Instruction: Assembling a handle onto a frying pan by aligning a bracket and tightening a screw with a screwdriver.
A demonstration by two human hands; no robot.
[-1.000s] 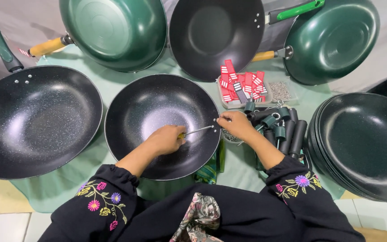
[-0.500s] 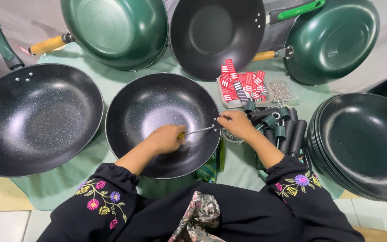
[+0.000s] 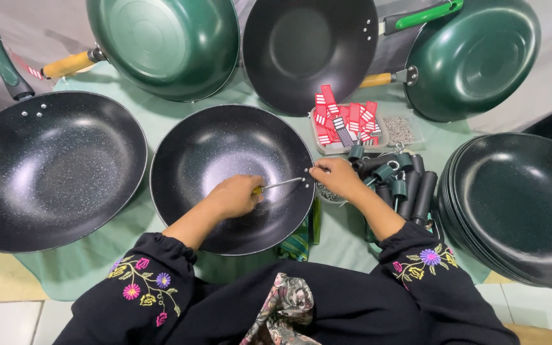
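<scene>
From the head camera, looking straight down, a handleless black speckled wok (image 3: 225, 160) sits on a pale green cloth (image 3: 97, 268) directly in front of the person. The left hand (image 3: 234, 195) is closed around the yellow grip of a screwdriver (image 3: 279, 185), its thin metal shaft lying across the inside of the wok and pointing at the right rim. The right hand (image 3: 333, 177) rests at that rim with fingertips pinched narrow on something small where the shaft's tip meets the wall; what it pinches is too small to tell.

Just right of that hand lies a heap of dark handles (image 3: 404, 185) with green collars. Behind them a shallow tray (image 3: 381, 142) holds red and white tags (image 3: 343, 121) and a patch of small grey hardware. A stack of handleless black woks (image 3: 512, 204) stands at the right edge. A larger black wok with a dark green handle (image 3: 46, 166) lies to the left. Three finished woks lean along the back: a green one with a wooden handle (image 3: 167, 45), a black one with a bright green handle (image 3: 308, 51), and another green one (image 3: 474, 57).

The wok in hand looks stiff and fairly heavy, with a smooth, likely slippery coating that the screwdriver's tip could scratch; with no handle, the rim is the sound place to grip it.
</scene>
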